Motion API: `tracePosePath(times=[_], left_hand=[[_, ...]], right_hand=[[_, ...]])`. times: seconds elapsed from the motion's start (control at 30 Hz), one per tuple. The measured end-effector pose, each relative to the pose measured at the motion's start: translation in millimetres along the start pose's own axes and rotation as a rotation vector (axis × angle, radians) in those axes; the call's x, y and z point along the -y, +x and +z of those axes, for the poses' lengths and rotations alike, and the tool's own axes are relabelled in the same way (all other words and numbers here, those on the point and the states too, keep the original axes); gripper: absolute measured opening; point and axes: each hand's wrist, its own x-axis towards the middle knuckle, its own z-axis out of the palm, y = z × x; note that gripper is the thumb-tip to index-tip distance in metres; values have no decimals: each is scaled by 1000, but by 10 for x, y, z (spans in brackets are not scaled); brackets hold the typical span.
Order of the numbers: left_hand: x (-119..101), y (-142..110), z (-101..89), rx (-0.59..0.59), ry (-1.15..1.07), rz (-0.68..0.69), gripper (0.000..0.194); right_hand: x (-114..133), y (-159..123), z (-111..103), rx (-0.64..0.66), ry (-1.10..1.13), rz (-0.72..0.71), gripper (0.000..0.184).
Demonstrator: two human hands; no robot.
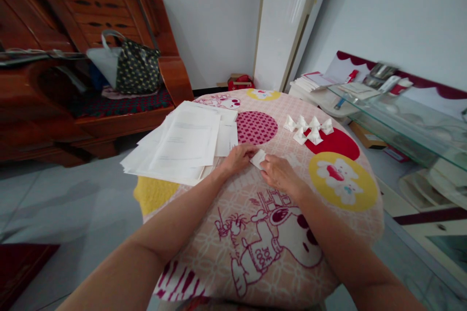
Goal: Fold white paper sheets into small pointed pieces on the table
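Note:
A small folded piece of white paper (258, 159) is held between my two hands, just above the middle of the round table. My left hand (239, 158) pinches its left edge, fingers closed. On its right side my right hand (275, 170) grips the same paper with thumb and curled fingers. Several small pointed folded paper pieces (315, 136) stand in a group beyond my right hand, partly over a red patch of the cloth. To the left of my left hand lies a spread stack of printed white sheets (186, 141).
A patterned pink tablecloth (248, 194) covers the round table. At the left stands a wooden bench (105, 0) with a dotted bag (136, 65). On the right, a glass-topped cabinet (401, 126) holds papers and a cup. A tall white appliance (282, 29) stands in the corner.

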Motion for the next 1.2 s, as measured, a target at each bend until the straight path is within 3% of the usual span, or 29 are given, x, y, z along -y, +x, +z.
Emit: tracePosePath(times=[0.13, 0.23, 0.3, 0.37, 0.43, 0.5, 0.63, 0.73, 0.83, 0.93, 1.03, 1.2], left_hand=[[-21, -12, -6, 14, 0, 66, 48], [-63, -22, -41, -12, -106, 36, 31], [-97, -25, -76, -15, -239, -20, 19], [-128, -25, -104, -6, -400, -83, 22], [-149, -24, -115, 7, -559, -130, 28], [-155, -24, -110, 21, -651, -151, 30], [-148, -36, -88, 61, -602, -127, 28], [-167, -49, -89, 101, -551, -100, 24], [-219, -58, -93, 119, -589, -108, 23], [-269, -58, -84, 85, -695, -156, 34], [-292, -53, -73, 21, -818, -234, 31], [-311, -54, -109, -16, -883, -340, 25]], right_hand=[[64, 16, -45, -19, -7, 38, 25], [-39, 51, 13, -247, 181, 141, 20], [-129, 69, 57, -427, 452, 242, 17], [-195, 74, 79, -486, 833, 363, 15], [-227, 66, 76, -432, 1179, 463, 17], [-238, 52, 60, -337, 1368, 492, 21], [-251, 40, 51, -251, 1422, 403, 27], [-260, 43, 80, -261, 1424, 366, 27], [-250, 44, 104, -323, 1436, 418, 25], [-223, 47, 96, -410, 1484, 493, 24], [-201, 51, 74, -449, 1502, 513, 26], [-200, 54, 63, -389, 1483, 461, 31]])
